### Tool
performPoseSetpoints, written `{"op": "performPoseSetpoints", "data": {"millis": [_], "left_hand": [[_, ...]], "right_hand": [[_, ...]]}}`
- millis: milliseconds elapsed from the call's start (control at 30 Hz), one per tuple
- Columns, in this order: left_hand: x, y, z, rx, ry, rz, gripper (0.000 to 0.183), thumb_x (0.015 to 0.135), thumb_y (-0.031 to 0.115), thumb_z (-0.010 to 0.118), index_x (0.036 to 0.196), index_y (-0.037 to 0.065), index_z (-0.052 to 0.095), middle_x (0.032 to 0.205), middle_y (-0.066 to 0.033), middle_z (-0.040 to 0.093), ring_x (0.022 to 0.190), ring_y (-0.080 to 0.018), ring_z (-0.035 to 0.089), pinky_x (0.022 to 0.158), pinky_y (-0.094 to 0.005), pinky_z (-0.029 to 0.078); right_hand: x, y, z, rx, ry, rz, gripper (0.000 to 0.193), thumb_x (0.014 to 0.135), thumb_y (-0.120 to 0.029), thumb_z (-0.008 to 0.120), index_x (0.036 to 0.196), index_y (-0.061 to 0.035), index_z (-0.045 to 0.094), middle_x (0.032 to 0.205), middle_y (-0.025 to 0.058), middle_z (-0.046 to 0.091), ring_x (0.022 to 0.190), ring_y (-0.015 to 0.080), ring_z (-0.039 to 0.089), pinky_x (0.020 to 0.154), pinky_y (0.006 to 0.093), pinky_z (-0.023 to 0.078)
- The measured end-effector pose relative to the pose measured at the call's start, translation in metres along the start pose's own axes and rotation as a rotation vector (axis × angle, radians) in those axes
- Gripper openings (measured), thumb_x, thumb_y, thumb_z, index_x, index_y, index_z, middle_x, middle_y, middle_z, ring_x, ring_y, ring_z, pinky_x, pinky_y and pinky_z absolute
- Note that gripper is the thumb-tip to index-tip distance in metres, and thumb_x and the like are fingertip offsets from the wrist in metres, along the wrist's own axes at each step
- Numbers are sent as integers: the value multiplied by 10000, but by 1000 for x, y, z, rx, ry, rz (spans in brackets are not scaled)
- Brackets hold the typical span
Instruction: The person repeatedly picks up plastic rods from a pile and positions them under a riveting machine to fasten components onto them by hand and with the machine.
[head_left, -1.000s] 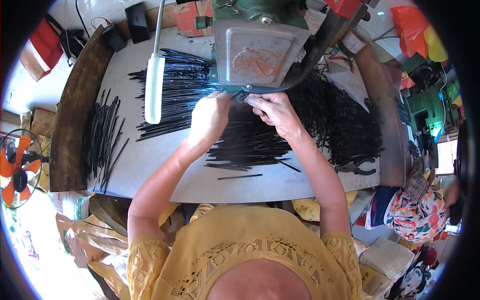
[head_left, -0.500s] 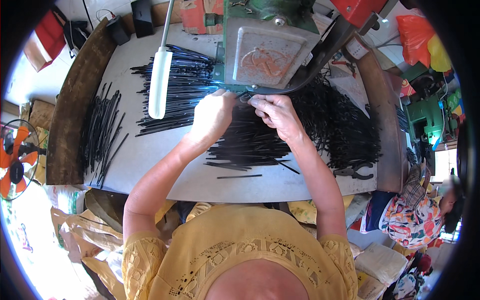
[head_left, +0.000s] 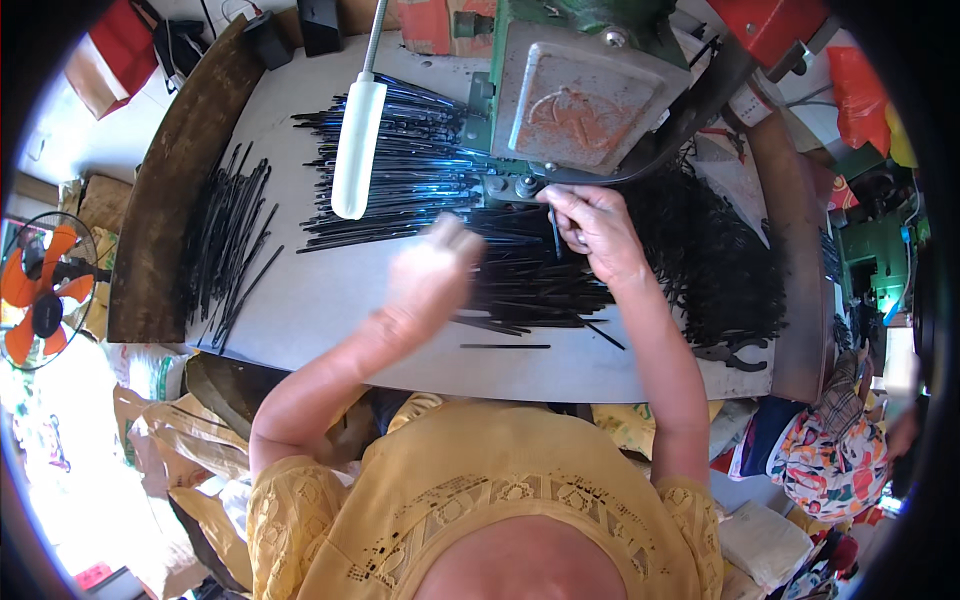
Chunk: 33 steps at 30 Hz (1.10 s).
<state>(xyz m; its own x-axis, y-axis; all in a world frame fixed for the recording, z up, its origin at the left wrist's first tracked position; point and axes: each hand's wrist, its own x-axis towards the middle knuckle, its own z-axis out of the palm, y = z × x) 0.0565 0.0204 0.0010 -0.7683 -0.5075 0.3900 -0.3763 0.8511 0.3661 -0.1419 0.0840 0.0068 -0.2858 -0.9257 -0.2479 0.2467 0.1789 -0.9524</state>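
Observation:
My right hand (head_left: 600, 228) is closed at the small metal tooling (head_left: 525, 186) under the green press (head_left: 590, 100). It pinches a thin black metal rib (head_left: 557, 238), which hangs down from the fingers. My left hand (head_left: 432, 272) is over the table, left of the middle pile of black ribs (head_left: 540, 285). Motion smears its fingers, so I cannot make out whether it holds anything. Long ribs lie side by side in a second pile (head_left: 400, 165) left of the press. To the right spreads a dense, tangled heap of black ribs (head_left: 715, 250).
A white lamp (head_left: 360, 150) hangs over the left pile. More ribs (head_left: 225, 240) lie by the curved wooden rim (head_left: 165, 220). Pliers (head_left: 735, 354) rest at the right front, near a single loose rib (head_left: 505, 346). An orange fan (head_left: 45, 295) stands left; another person (head_left: 825, 450) sits at the right.
My left hand has drawn away from the press, down toward me. My right hand stays by the tooling, with a rib now hanging from it. The whole view has shifted slightly.

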Motion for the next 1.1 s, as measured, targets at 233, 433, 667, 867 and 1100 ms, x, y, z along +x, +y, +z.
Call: {"op": "performPoseSetpoints", "data": {"millis": [233,433,667,867,1100], "left_hand": [[-15,-67,-11,322,-78,53,116,670,-26,528,773,-7,480,766,-101,455,773,-266,460,680,-359,376],[3,-47,-28,17,-109,24,127,704,-85,486,790,0,449,737,-134,457,673,-293,489,579,-345,407],[37,-6,6,-236,60,-90,225,770,-6,504,990,43,514,757,-135,491,647,-289,507,574,-339,408],[46,-1,17,-198,53,-102,207,770,9,511,974,21,550,720,-137,469,632,-287,491,579,-346,396],[45,0,16,-231,58,-100,207,767,14,518,969,6,558,710,-137,460,625,-284,482,576,-337,392]], "right_hand": [[-3,3,-29,212,114,-59,132,815,-128,540,846,-1,558,660,38,520,491,72,472,397,176,362],[-9,6,-24,395,204,-89,68,791,-24,535,799,43,531,755,129,572,710,231,611,657,318,536],[-2,8,-1,580,236,-106,91,760,25,540,841,65,532,841,157,586,807,245,599,752,349,505],[2,10,7,589,301,-127,101,781,15,514,868,63,530,875,167,585,829,250,594,781,364,492],[6,12,9,607,286,-173,98,790,13,509,884,41,504,876,150,581,812,236,597,758,355,499]]}}
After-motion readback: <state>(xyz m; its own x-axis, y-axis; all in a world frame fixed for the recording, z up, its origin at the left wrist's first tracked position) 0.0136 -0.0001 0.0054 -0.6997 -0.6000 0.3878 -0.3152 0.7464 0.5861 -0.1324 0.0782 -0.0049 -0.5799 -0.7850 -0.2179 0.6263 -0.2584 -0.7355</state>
